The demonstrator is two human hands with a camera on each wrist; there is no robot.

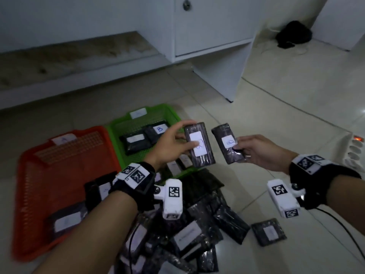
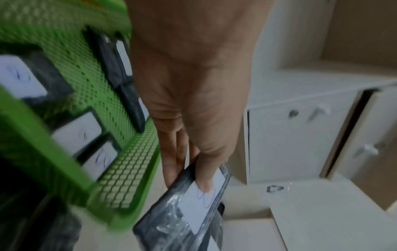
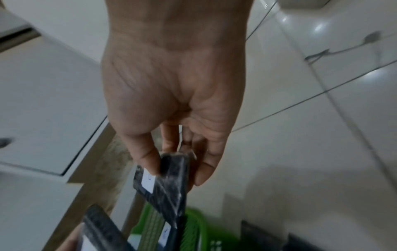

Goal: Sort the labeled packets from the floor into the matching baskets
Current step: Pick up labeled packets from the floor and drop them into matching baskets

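My left hand (image 1: 169, 144) pinches one dark packet (image 1: 199, 145) by its white label, thumb on top, up over the near right corner of the green basket (image 1: 118, 125). My right hand (image 1: 258, 151) pinches a second packet (image 1: 227, 144) just beside the first. The two do not touch. The orange basket (image 1: 27, 175) sits to the left. More packets lie in a pile (image 1: 197, 224) on the floor below my hands.
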